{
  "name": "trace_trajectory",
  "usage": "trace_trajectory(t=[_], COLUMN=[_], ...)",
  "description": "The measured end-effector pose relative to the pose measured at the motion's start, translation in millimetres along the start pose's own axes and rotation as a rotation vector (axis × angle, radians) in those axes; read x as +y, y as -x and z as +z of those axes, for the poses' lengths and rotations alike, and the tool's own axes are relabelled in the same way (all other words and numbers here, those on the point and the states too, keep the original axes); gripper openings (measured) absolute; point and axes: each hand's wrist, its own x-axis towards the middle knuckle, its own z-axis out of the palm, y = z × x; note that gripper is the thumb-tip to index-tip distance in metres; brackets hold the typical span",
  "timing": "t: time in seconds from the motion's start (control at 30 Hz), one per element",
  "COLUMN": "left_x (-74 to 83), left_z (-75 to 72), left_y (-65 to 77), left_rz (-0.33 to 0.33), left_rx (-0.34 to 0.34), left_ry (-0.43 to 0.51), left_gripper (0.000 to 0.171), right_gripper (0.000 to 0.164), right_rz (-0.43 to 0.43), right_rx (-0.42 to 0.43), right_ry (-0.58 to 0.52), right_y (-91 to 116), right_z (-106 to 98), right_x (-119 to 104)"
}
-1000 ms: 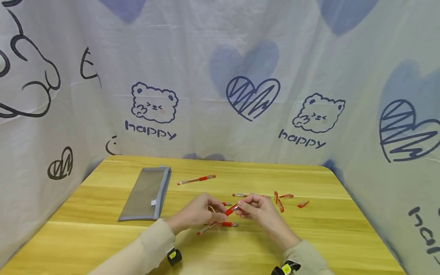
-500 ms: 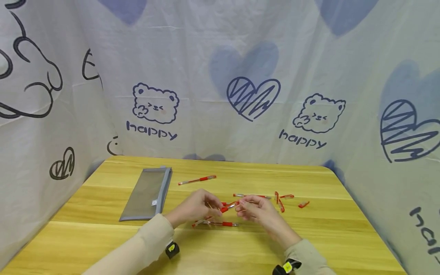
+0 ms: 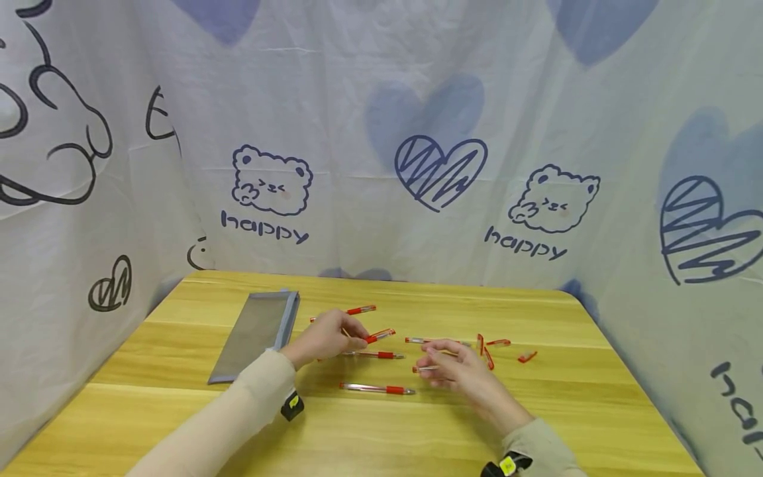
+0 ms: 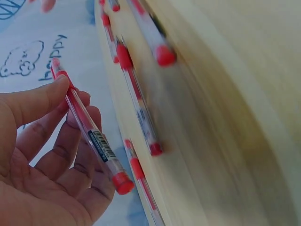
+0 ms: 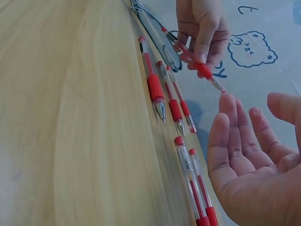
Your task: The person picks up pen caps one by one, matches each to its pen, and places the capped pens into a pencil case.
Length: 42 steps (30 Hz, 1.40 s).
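Note:
My left hand (image 3: 326,336) pinches a red gel pen (image 4: 96,136) between thumb and fingers, held above the table. In the head view a clear cap with a red clip seems to cover its tip. My right hand (image 5: 256,165) has its fingers loosely spread and holds nothing. Beside it on the table lies a pen (image 3: 424,369), partly hidden by the fingers. Between the hands two more pens lie roughly parallel: the nearer pen (image 3: 375,389) and the pen behind it (image 3: 381,356). Both show bare metal tips.
A grey mesh zip pouch (image 3: 250,334) lies on the left of the wooden table (image 3: 477,424). Behind the left hand is another pen (image 3: 361,309). One more pen (image 3: 438,341) lies beyond the right hand, and several loose red caps (image 3: 489,358) lie right of it.
My left hand has moved left and away from the right hand, carrying the pen. The right hand has let go of the pen's tip end and drawn slightly right, its fingers loosened.

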Motion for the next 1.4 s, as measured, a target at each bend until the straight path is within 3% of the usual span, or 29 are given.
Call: trace_trajectory(t=[0.27, 0.6, 0.87, 1.4], left_x=[-9.9, -22.2, -30.5, -38.1], left_z=[-6.7, -13.5, -16.9, -15.1], left_y=[-13.8, -29.3, -42.0, -61.8], left_rz=[-0.062, -0.094, -0.071, -0.005], left_rx=[0.011, 0.022, 0.005, 0.055], left_ry=[-0.027, -0.067, -0.087, -0.201], left_gripper=[0.006, 0.007, 0.007, 0.012], right_gripper=[0.056, 0.055, 0.056, 0.045], right_rz=[0.017, 0.027, 0.025, 0.039], right_rx=[0.018, 0.008, 0.021, 0.017], right_ry=[-0.037, -0.078, -0.098, -0.14], right_y=[2.0, 5.2, 7.9, 9.5], right_z=[-7.7, -21.4, -28.5, -36.9], right_x=[1.1, 3.2, 4.0, 5.5])
